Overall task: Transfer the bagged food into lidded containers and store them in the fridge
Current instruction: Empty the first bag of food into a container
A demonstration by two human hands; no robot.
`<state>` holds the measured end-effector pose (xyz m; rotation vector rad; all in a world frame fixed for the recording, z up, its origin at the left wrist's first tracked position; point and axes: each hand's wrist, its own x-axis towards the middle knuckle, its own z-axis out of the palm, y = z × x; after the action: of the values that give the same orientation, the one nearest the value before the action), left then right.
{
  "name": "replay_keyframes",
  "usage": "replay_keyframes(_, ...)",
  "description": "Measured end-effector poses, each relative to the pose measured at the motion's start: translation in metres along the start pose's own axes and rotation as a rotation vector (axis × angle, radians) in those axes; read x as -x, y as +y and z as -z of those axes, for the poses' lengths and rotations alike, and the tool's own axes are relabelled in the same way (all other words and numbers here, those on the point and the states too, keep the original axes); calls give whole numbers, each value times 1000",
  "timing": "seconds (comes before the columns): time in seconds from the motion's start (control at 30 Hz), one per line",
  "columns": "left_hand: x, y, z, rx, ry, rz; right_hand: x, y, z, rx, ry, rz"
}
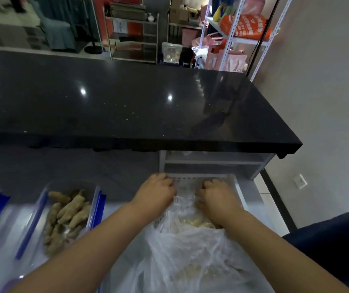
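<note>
Thin clear plastic is bunched under both hands: the bag [182,256] is gripped at its mouth, the left hand [155,192] on one side and the right hand [215,197] on the other, each curled tightly into the film. The grip seems meant to spread or tip the opening over a pale slotted container [192,180] at the far end of the bag, though its shape is partly hidden by the hands. Pale food pieces [192,223] can be seen through the film, lodged near the mouth, not yet clearly out of it. To the left, a clear tub [42,199] with blue clips already holds ginger roots [67,216]; no lid is seen on it. A black counter [127,106] lies beyond. Transfer is judged to be in hand; lidding and fridge storage remain. Whether the bag touches the container rim cannot be told
</note>
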<state>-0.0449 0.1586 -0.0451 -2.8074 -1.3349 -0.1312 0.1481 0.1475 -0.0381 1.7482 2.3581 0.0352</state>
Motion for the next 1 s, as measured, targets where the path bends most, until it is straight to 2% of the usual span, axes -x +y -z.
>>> replay_keyframes(0.1, 10, -3, 6, -58, 27, -12, -2, -1, -2, -3, -17, 7)
replay_keyframes(0.23, 34, -11, 21, -58, 99, 58, 5, -5, 6, -126, -26, -60)
replay_keyframes(0.43, 110, -40, 34, -39, 287, 131, 30, -29, 38, -254, 160, -102)
replay_keyframes(0.6, 201, -64, 45, -11, 290, 319, 55, -91, 76, -322, 301, -68)
replay_keyframes(0.7, 256, -78, 43, 59, 250, 445, 70, -145, 89, -363, 326, -1)
replay_keyframes(0.87, 326, -78, 25, 261, 94, 680, 94, -228, 69, -450, 228, 31)
replay_keyframes(0.93, 344, -71, 15, 341, 44, 743, 104, -252, 50, -453, 124, 12)
replay_keyframes(1.0, 359, -65, 7, 419, 71, 812, 115, -270, 25, -430, -4, -41)
